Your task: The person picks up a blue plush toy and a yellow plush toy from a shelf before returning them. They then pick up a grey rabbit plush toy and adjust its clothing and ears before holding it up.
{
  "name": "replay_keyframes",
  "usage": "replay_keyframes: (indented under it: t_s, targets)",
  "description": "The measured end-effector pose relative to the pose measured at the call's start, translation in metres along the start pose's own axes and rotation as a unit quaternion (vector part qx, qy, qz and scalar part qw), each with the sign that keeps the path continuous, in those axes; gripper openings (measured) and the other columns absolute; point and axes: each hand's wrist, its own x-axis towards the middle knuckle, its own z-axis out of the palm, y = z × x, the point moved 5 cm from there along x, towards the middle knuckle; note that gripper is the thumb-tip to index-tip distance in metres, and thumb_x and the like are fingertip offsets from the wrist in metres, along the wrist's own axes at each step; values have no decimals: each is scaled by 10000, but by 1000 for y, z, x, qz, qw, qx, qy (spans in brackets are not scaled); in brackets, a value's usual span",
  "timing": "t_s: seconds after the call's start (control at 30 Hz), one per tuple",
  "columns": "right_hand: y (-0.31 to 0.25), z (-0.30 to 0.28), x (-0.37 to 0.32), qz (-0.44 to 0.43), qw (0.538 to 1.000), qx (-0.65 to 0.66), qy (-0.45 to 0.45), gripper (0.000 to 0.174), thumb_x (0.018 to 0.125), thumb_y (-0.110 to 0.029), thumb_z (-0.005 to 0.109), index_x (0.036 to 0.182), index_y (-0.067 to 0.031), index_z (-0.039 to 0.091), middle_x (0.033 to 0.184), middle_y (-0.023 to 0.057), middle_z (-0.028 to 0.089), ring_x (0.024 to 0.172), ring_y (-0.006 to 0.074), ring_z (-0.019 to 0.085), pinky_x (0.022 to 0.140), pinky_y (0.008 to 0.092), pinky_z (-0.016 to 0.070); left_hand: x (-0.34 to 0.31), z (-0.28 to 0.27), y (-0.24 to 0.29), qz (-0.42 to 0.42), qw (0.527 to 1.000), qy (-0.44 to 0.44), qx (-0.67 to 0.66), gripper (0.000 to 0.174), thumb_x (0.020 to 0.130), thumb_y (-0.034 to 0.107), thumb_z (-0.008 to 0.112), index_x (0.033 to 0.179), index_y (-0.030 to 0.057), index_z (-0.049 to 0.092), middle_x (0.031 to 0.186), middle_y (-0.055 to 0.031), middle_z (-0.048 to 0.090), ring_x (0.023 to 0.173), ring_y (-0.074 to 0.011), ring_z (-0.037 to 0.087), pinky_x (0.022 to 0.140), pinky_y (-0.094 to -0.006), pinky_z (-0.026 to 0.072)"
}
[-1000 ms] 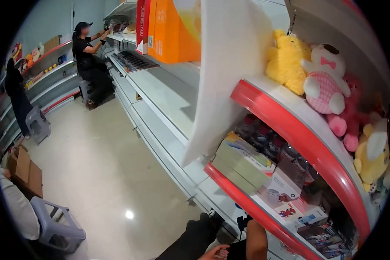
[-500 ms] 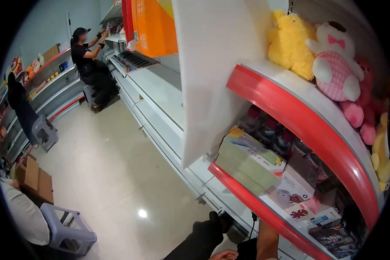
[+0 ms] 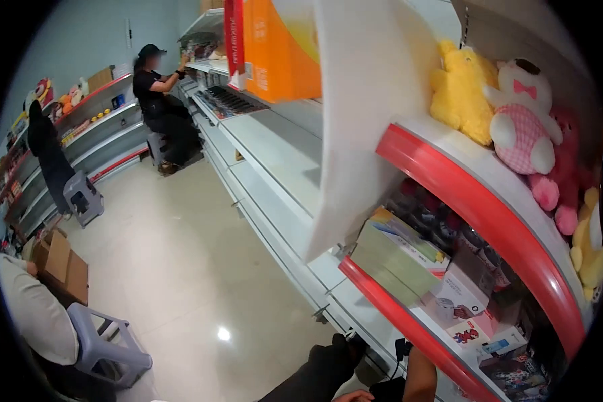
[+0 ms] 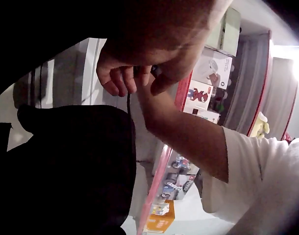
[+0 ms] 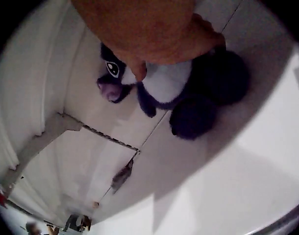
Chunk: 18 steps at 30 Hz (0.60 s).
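In the right wrist view my right hand (image 5: 154, 34) grips a dark purple plush toy (image 5: 166, 81) from above. It has a white belly, a big printed eye and round feet, and part of its body is under the hand. White shelf boards (image 5: 237, 156) lie around the toy. My left hand (image 4: 139, 61), its fingers loosely curled and holding nothing, hangs in front of my right forearm (image 4: 188, 134) in the left wrist view. From the head camera, the low shelf hides the right hand, and only a bit of the left shows at the bottom edge.
A red-edged shelf (image 3: 462, 194) curves close on my right, with several plush toys (image 3: 519, 120) on top and boxes (image 3: 398, 254) below. A white divider panel (image 3: 355, 127) stands beside it. A grey stool (image 3: 107, 342) is at left; another person (image 3: 161, 100) sits by the far shelves.
The head view swings a little back and forth, shifting shelves and stools across the frame. My left hand has sunk toward the bottom edge, while my right arm stays low by the shelf.
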Motion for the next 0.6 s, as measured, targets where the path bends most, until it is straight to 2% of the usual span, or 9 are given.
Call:
replay_keyframes:
  t_s: [0.23,0.37,0.4,0.43,0.47,0.5,0.53,0.57,0.6]
  targets:
    - [10,-4,-4,-39,998,-27,33,318,916,-223,510,1177,-45,556,1194,151,556,1084,302,528,941,441,407,-2,5,3,-13,1000,-13,-10,346,807,-86,573,1123,44,518,950,-49,588,897,-137,590,740,-270,497]
    - [13,-5,-27,-135,983,-76,103,316,916,-216,510,1179,-47,553,1191,152,555,1079,303,530,937,443,411,6,-7,-13,45,995,-38,79,335,809,-79,575,1120,32,520,894,-58,600,857,-149,602,753,-290,507]
    - [12,-13,-36,-129,983,-82,106,316,916,-216,510,1179,-47,553,1191,152,555,1079,303,530,937,443,411,6,-5,-15,61,993,-43,94,332,809,-76,575,1119,29,520,878,-61,605,847,-154,606,763,-293,508]
    - [-3,2,-52,-242,882,-404,-19,353,891,-220,543,1201,-51,532,1229,143,529,1096,288,513,927,454,406,4,-2,-9,44,997,-19,64,317,821,-59,567,1122,26,509,875,-63,613,849,-161,609,757,-295,504]
    - [-5,11,-71,-317,657,-667,-151,400,867,-225,576,1222,-54,510,1267,134,503,1113,272,496,917,466,401,3,-1,-11,24,997,-57,-40,321,835,-40,554,1142,35,493,884,-57,615,842,-153,603,756,-283,493]
    - [-14,2,-79,-302,658,-672,-156,400,867,-225,576,1222,-54,510,1267,134,503,1113,272,496,917,466,401,1,1,-7,22,998,-62,-4,333,841,-31,552,1159,41,483,886,-55,613,846,-148,598,753,-281,489]
    - [-15,5,-93,-423,225,-870,-119,400,842,-202,591,1204,-56,501,1236,125,514,1119,274,481,902,462,398,0,2,-5,21,997,-69,34,346,846,-22,551,1176,46,472,889,-52,611,849,-143,593,750,-278,484]
    - [-10,-3,-99,-451,-262,-851,-64,404,817,-178,606,1186,-59,493,1204,116,525,1126,275,465,887,457,395,2,-1,-14,18,996,-76,34,361,842,-25,551,1183,62,467,914,-47,605,854,-134,581,738,-267,475]
    - [-8,-20,-98,-384,-685,-619,2,411,792,-155,621,1168,-61,484,1172,107,536,1132,277,450,872,453,391,2,5,-15,16,995,-93,36,361,842,-25,551,1183,62,467,914,-47,605,854,-134,581,738,-267,475]
